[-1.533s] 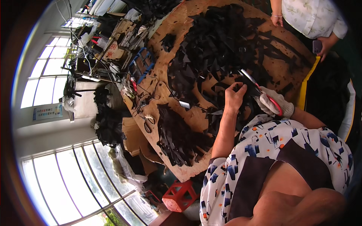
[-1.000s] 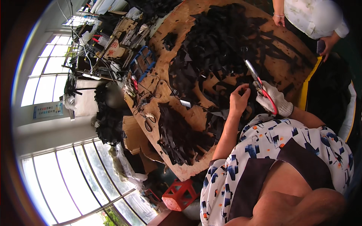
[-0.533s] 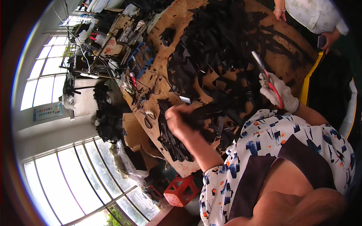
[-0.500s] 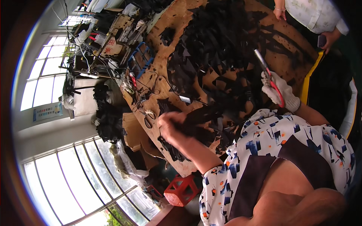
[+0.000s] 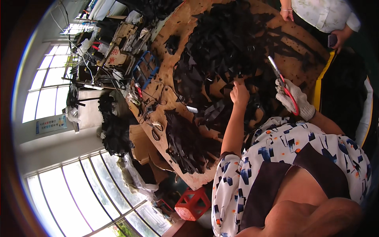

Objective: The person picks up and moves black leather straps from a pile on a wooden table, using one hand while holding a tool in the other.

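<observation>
My bare left hand point(image 5: 239, 94) reaches in over the near part of a large, loose pile of black cut cloth pieces point(image 5: 221, 45). Its fingers are curled, and whatever lies between the fingertips is too dark and small to make out. On the right, my right hand point(image 5: 299, 102), in a whitish knit glove, grips red-handled scissors point(image 5: 280, 78). Their metal blades point up and away, above the pile's right side. A second heap of black strips point(image 5: 183, 138) lies on the table's left edge, near my left forearm.
The wooden table point(image 5: 167, 73) also carries a blue plastic basket point(image 5: 145, 71), black-handled scissors point(image 5: 156, 132) and cords. A red stool point(image 5: 192, 205) stands below its near corner. At far right, another person's hand point(image 5: 342, 37) holds a phone. A yellow-edged black bag point(image 5: 343, 91) is beside my right arm.
My left hand has swung right and away from me, from the left heap to the large pile. My right hand stays almost in place with the scissors.
</observation>
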Action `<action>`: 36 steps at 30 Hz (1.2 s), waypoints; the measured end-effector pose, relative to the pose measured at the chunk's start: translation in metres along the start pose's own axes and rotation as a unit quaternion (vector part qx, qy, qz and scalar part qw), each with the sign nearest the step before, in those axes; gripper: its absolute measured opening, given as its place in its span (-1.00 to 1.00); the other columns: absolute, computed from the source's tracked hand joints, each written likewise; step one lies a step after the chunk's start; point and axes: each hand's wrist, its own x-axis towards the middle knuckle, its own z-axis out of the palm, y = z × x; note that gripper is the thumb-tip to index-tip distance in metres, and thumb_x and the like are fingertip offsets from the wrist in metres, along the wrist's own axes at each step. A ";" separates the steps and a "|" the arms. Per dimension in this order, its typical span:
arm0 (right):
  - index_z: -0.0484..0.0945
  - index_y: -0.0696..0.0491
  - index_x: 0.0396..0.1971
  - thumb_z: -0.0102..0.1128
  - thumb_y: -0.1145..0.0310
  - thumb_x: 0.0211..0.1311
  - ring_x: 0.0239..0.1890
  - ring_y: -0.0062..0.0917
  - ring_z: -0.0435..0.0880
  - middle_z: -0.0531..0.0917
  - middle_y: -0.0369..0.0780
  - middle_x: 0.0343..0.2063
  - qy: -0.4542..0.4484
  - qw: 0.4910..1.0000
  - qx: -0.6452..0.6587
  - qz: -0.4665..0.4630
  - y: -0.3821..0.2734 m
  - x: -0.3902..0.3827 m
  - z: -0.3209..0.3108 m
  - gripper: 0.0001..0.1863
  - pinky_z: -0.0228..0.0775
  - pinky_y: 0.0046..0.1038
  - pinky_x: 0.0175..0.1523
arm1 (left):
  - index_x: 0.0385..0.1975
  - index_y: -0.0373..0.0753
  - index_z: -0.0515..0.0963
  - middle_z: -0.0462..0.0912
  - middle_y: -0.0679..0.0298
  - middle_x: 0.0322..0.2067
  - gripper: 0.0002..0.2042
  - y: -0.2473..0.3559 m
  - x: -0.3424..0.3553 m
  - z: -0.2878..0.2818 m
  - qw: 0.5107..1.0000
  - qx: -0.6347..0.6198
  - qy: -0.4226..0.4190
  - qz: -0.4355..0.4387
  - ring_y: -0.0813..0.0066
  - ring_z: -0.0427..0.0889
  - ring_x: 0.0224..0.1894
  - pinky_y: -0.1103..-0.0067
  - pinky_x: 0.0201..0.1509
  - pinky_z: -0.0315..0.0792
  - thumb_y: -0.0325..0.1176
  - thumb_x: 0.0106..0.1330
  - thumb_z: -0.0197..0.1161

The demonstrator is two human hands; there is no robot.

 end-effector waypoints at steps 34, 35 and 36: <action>0.33 0.07 -0.08 0.11 0.59 -0.12 -0.58 -0.57 0.50 0.51 -0.33 -0.44 -0.094 0.643 -0.634 -0.419 -0.011 0.021 0.063 -0.51 0.43 -0.59 -0.34 | -0.33 -0.36 0.54 0.59 0.04 -0.39 -0.85 0.025 -0.086 -0.111 0.889 -0.413 0.188 0.065 0.31 0.62 -0.33 0.54 -0.24 0.44 -0.50 0.09 0.16; 0.32 0.06 -0.06 0.12 0.59 -0.13 -0.58 -0.57 0.50 0.52 -0.33 -0.45 -0.121 0.648 -0.616 -0.430 -0.008 0.022 0.062 -0.50 0.44 -0.58 -0.33 | -0.33 -0.36 0.54 0.59 0.04 -0.39 -0.85 0.029 -0.085 -0.113 0.889 -0.413 0.188 0.064 0.31 0.62 -0.33 0.54 -0.24 0.44 -0.50 0.09 0.16; 0.32 0.06 -0.05 0.12 0.58 -0.14 -0.58 -0.56 0.50 0.52 -0.32 -0.45 -0.149 0.652 -0.598 -0.442 -0.005 0.023 0.061 -0.48 0.44 -0.58 -0.32 | -0.33 -0.37 0.53 0.60 0.09 -0.45 -0.85 0.031 -0.083 -0.116 0.898 -0.427 0.095 0.043 0.38 0.60 -0.39 0.56 -0.27 0.42 -0.48 0.11 0.17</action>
